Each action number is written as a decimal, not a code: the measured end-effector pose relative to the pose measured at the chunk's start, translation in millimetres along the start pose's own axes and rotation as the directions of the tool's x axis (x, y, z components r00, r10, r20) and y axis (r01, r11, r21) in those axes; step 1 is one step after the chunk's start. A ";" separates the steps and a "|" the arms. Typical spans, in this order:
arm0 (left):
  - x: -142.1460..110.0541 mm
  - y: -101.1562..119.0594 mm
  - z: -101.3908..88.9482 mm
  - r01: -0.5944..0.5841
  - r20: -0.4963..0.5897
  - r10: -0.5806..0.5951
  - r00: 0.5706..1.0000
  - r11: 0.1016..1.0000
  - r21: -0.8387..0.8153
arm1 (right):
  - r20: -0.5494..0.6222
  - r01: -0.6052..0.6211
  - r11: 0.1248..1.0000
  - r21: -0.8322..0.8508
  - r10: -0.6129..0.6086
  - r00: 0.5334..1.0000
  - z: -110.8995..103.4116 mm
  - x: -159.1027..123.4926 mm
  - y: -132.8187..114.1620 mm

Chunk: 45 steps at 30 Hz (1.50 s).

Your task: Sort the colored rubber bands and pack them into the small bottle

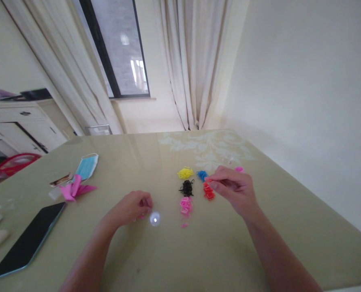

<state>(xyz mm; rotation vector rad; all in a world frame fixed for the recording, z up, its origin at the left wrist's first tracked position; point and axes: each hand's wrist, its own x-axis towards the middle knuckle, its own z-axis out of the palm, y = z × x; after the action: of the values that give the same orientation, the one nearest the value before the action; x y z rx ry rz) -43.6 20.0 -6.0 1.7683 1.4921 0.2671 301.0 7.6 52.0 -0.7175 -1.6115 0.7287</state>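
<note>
My right hand (236, 186) is closed in a pinch just above a pile of small red pieces (209, 192); whatever sits between thumb and forefinger is too small to make out. Behind the fingertips lies a blue pile (202, 175). To the left, a yellow pile (185, 173), a black pile (186, 188) and a pink pile (186, 205) form a column. They look like tiny bands or loops. My left hand (137, 207) rests low over the table, fingers curled inward, with a few pinkish bits (141, 217) showing under it. Its fingertips are partly hidden.
A dark tablet (31, 237) lies at the left, with a folded pink paper shape (75, 189) and a blue face mask (87, 166) beyond it. Some bright pink pieces (239, 169) lie behind my right hand. The wall (314, 121) runs along the table's right side.
</note>
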 end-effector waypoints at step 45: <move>-0.1 48.5 45.2 -0.389 -0.280 0.277 0.919 0.747 -0.539 | 0.325 0.037 0.931 -0.363 0.089 0.941 58.0 -24.1 31.1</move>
<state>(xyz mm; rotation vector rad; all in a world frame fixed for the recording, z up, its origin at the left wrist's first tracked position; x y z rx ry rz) 19.8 0.8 -3.3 1.5002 1.0266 0.9954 249.1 3.7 5.1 -0.9188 -2.0896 0.5977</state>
